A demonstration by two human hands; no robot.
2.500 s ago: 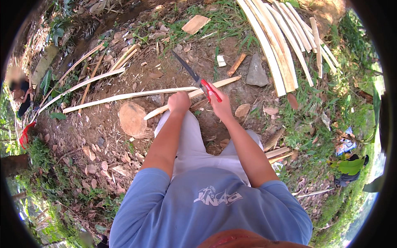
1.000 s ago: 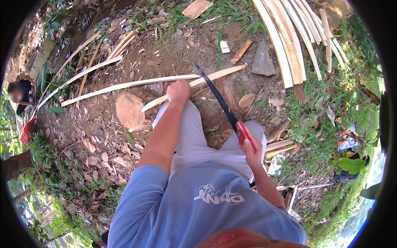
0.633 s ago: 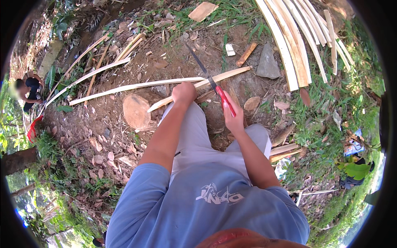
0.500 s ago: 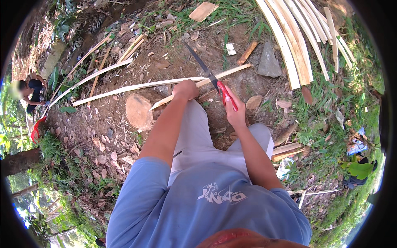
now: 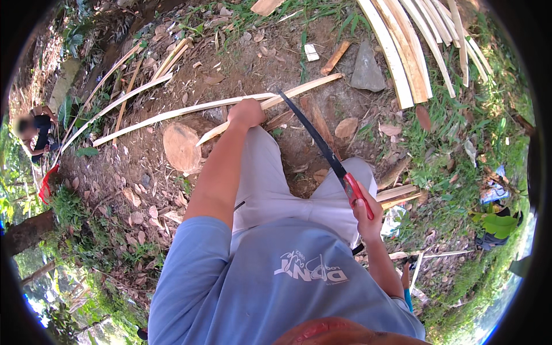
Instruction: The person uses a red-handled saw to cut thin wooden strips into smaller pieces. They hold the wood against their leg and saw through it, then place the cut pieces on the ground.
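My left hand (image 5: 246, 113) is closed around a pale wooden strip (image 5: 307, 87), pressing it down by my knee. The strip slants from lower left to upper right and sticks out on both sides of the fist. My right hand (image 5: 367, 214) grips the red handle of a pruning saw (image 5: 325, 146) over my right thigh. Its dark, curved blade points up and left, with the tip at the strip just right of my left hand. A longer pale strip (image 5: 178, 113) runs off to the left, its right end near the same fist.
A cut log stump (image 5: 181, 148) stands left of my knee. Several long wooden slats (image 5: 397, 52) lie at the upper right, near a grey stone (image 5: 367, 69). A short wood piece (image 5: 336, 57) lies beside the stone. Another person (image 5: 39, 132) crouches at the far left.
My right hand has drawn the saw back, down and to the right, so the blade tip is now at the strip. The left hand keeps its hold.
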